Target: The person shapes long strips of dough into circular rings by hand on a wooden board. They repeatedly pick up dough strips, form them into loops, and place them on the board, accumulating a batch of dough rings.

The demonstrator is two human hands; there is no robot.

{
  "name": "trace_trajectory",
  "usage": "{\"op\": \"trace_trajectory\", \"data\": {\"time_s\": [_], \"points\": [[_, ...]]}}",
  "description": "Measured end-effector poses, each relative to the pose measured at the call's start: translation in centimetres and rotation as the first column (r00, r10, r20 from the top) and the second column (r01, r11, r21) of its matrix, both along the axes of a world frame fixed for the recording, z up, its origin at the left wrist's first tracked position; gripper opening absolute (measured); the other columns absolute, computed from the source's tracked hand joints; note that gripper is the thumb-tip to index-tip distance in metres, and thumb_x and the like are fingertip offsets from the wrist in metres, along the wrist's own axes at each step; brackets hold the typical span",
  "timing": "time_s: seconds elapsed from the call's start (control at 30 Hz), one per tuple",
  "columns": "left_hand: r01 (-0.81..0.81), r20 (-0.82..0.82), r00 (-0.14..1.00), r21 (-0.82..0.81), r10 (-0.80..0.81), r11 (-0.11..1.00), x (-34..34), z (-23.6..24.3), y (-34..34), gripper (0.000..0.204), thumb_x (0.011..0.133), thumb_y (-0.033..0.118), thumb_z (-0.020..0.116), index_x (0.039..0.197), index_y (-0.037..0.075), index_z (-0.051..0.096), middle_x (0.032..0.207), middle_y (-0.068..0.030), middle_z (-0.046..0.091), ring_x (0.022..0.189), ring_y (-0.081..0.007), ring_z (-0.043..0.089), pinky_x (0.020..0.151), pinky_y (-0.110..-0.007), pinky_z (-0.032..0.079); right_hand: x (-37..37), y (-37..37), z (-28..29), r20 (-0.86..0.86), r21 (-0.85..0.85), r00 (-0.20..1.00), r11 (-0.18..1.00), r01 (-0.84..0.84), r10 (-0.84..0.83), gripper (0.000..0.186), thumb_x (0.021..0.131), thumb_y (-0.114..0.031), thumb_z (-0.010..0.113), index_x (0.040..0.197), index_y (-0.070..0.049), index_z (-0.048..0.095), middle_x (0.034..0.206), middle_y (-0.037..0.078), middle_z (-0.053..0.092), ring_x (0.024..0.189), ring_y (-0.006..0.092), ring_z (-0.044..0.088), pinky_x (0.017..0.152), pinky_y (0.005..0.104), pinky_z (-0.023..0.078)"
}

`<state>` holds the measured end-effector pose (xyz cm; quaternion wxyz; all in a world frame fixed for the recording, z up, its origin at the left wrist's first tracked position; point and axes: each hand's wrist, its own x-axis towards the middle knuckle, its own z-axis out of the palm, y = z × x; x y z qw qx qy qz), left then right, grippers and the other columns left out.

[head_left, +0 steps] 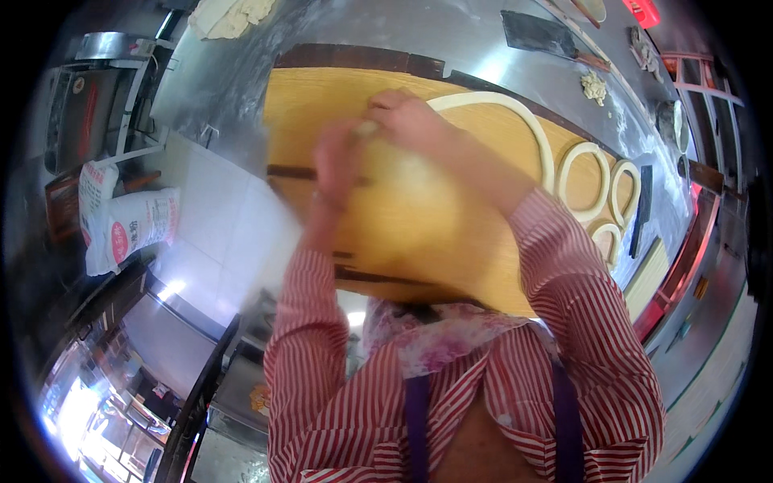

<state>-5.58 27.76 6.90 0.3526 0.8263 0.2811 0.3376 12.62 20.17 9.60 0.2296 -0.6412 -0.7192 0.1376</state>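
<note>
A long pale dough rope (pixel 527 121) curves over the yellow wooden board (pixel 451 217), one end of it in my hands near the far left. My right hand (pixel 407 117) is closed over the rope, knuckles up. Beside it my left hand (pixel 338 153) is smeared by motion; its fingers look wrapped round the rope's end, a bit of which shows between the two hands. At the board's right side lie a larger dough loop (pixel 561 177), a narrower dough loop (pixel 615 193) and a small dough loop (pixel 597 233) close to my right sleeve.
Beyond the board stretches a floury steel table (pixel 354 24). On it are a large dough lump (pixel 213 20), a dark cleaver (pixel 535 36) with a wooden handle and a dough scrap (pixel 594 87). White sacks (pixel 133 221) stand at the left, below a metal pot (pixel 105 46).
</note>
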Motion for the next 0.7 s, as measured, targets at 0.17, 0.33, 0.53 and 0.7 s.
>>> {"op": "trace_trajectory", "data": {"time_s": [0.17, 0.33, 0.53, 0.7], "points": [[-0.048, -0.041, 0.998, 0.007, 0.048, 0.999, 0.1, 0.2, -0.4, 0.023, 0.076, -0.001, 0.080, 0.097, 0.007, 0.074, 0.098, -0.0102, 0.072, 0.085, -0.0260, 0.069, 0.075, -0.034, 0.055, 1.2, -1.3, 0.6, -0.002, 0.058, 0.992, 0.990, 0.126, -0.126, 0.023, 0.083, -0.015, 0.072, 0.103, -0.006, 0.070, 0.106, 0.011, 0.064, 0.105, 0.0324, 0.060, 0.091, 0.0442, 0.049], [-0.056, -0.057, 0.997, -0.071, 0.052, 0.996, 0.6, 0.0, -0.9, 0.024, 0.078, 0.002, 0.080, 0.101, 0.007, 0.073, 0.097, -0.0106, 0.072, 0.086, -0.0248, 0.069, 0.076, -0.033, 0.055, 3.6, -3.9, 1.4, 0.057, 0.101, 0.960, 0.958, 0.268, -0.275, 0.021, 0.083, -0.014, 0.071, 0.102, -0.005, 0.069, 0.104, 0.011, 0.064, 0.102, 0.0320, 0.060, 0.091, 0.0441, 0.048], [0.005, -0.109, 0.994, -0.010, -0.006, 1.000, 2.2, 0.8, -2.5, 0.030, 0.082, 0.006, 0.077, 0.111, 0.005, 0.069, 0.097, -0.0128, 0.069, 0.090, -0.0302, 0.067, 0.081, -0.038, 0.054, 8.2, -12.1, 3.3, 0.100, 0.191, 0.830, 0.829, 0.525, -0.549, 0.023, 0.083, -0.014, 0.073, 0.102, -0.003, 0.068, 0.102, 0.013, 0.064, 0.104, 0.0332, 0.059, 0.088, 0.0450, 0.049], [0.085, -0.276, 0.961, 0.266, -0.009, 0.960, 5.9, 2.5, -4.4, 0.029, 0.085, 0.017, 0.073, 0.109, 0.002, 0.067, 0.093, -0.0148, 0.065, 0.096, -0.0352, 0.062, 0.086, -0.043, 0.050, 10.7, -24.8, 5.8, 0.183, 0.107, 0.542, 0.565, 0.818, -0.820, 0.029, 0.081, -0.024, 0.076, 0.101, -0.004, 0.068, 0.097, 0.015, 0.066, 0.090, 0.0363, 0.065, 0.077, 0.0462, 0.053]]}}
